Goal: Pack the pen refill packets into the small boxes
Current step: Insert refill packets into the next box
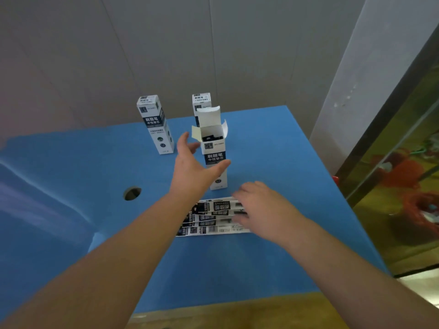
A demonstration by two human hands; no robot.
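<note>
An upright white and dark box [215,153] stands mid-table with its top flaps open and dark packets showing inside. My left hand [193,166] is spread open just left of and in front of it, thumb near its side, holding nothing. Several pen refill packets [209,217] lie fanned flat on the blue surface in front of the box. My right hand [260,205] rests palm down on their right ends; whether its fingers grip one is hidden. Two closed boxes stand behind, one at the left [155,124] and one [201,100] behind the open box.
The blue table [261,257] has a round hole [132,193] at the left. Its right edge drops off beside a patterned yellow and red floor or cloth [403,186]. A grey wall stands behind the table.
</note>
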